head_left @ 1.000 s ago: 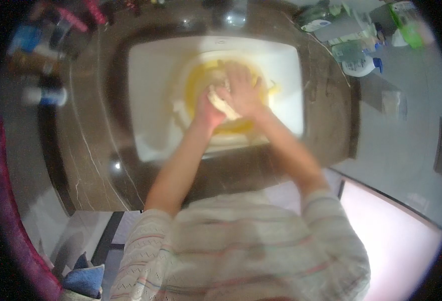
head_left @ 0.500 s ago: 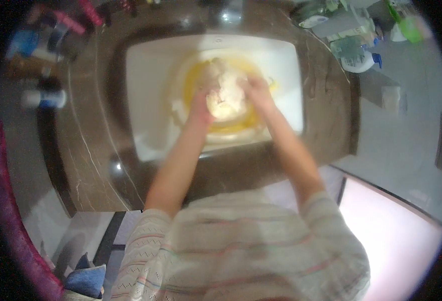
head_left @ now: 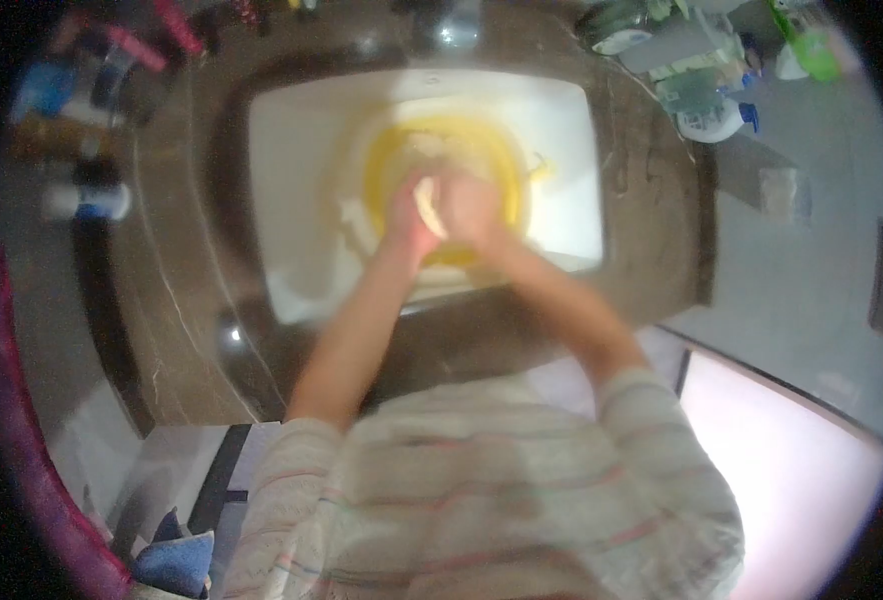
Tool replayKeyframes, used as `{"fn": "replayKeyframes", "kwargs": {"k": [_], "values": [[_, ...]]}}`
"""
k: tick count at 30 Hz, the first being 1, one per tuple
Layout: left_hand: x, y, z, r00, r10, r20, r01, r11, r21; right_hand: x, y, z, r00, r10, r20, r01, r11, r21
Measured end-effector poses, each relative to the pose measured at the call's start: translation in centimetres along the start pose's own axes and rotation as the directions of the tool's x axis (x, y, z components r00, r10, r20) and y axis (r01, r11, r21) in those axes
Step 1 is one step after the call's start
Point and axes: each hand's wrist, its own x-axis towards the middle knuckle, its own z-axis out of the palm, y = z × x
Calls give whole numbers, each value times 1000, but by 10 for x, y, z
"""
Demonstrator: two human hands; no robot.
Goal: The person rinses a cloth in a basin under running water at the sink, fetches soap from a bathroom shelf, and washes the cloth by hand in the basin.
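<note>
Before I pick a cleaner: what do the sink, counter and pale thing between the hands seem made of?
Sink: likely glazed ceramic, from its smooth white look. Counter: polished stone or lookalike, from pale veins and glints. Pale thing: perhaps fabric, curving softly; blur hides the finish.

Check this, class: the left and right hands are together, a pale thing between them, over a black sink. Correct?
Wrong colour: the head view shows a white sink. The left hand and right hand are together, a pale thing between them.
</note>
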Motion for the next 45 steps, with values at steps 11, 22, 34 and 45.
{"fn": "replayKeyframes", "kwargs": {"k": [11, 22, 34, 45], "values": [[11, 2, -15, 992, -86, 89, 93, 993, -71, 25, 32, 37, 980, 189, -65, -181, 978, 103], [23, 1, -30, 996, -35, 85, 29, 997, 69, 23, 52, 35, 985, 175, -15, -175, 983, -58], [12, -4, -24, 995, -72, 74, 71, 997, 20, 18, 60, 46, 997, -8, -79, 10, 1000, 30], [-2, 9, -14, 930, -81, 358, 127, 986, -107, 6, 14, -53, 997, 65, -43, -59, 990, 127]]}}
